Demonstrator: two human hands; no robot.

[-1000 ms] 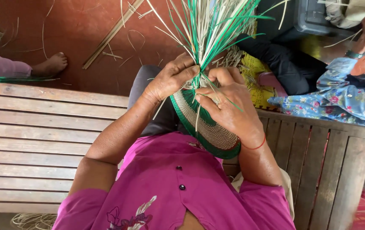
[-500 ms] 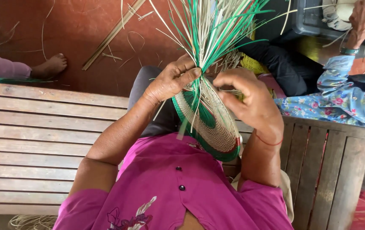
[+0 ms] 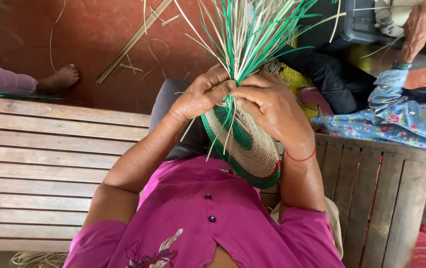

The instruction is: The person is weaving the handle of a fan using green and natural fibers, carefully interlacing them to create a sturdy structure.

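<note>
A round woven piece (image 3: 248,151), cream with green bands and a red-and-green rim, stands on edge over my lap. Long green and pale loose strands (image 3: 250,34) fan upward from its top. My left hand (image 3: 200,94) pinches the rim where the strands leave the weave. My right hand (image 3: 271,109) is curled over the same spot from the right, fingers closed on the strands; a red thread circles its wrist. The fingertips of both hands meet at the top edge.
I sit on a slatted wooden bench (image 3: 39,164). A bare foot (image 3: 63,75) of another person rests on the red floor at left. At right another person in a blue flowered sleeve (image 3: 396,116) handles strands. Bamboo strips (image 3: 133,39) lie on the floor.
My right hand, which had lifted off to the right half a second ago, has come back down onto the top of the woven piece beside my left hand.
</note>
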